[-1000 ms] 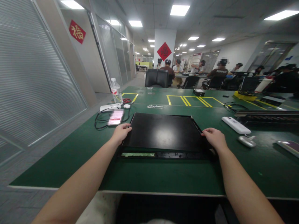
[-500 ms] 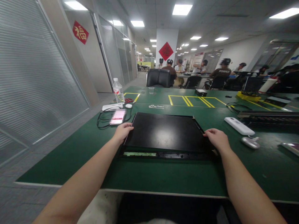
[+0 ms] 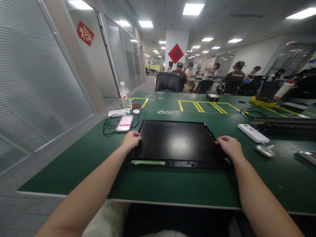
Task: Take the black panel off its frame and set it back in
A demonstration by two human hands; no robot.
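A black screen panel point(image 3: 174, 141) lies flat within a black frame point(image 3: 195, 164) on the green table. Along the near side of the frame runs a green circuit strip point(image 3: 148, 162), uncovered. My left hand point(image 3: 132, 141) pinches the panel's left edge, fingers closed over it. At the right edge my right hand point(image 3: 228, 146) is closed too, thumb and fingertips on the rim; its other fingers are partly hidden. Panel and frame sit close together at this side, with a thin dark gap between them.
Left of the panel lie a phone point(image 3: 124, 122), black cables and a white power bank point(image 3: 118, 113), with a water bottle point(image 3: 125, 95) behind. On the right are a white device point(image 3: 253, 133), a silver mouse point(image 3: 265, 151) and long black parts point(image 3: 283, 126). People sit at tables farther back.
The panel has come down and toward me into the frame. Its far border now shows inside the frame's far edge, and the near gap has narrowed. Both hands stay nearly in place.
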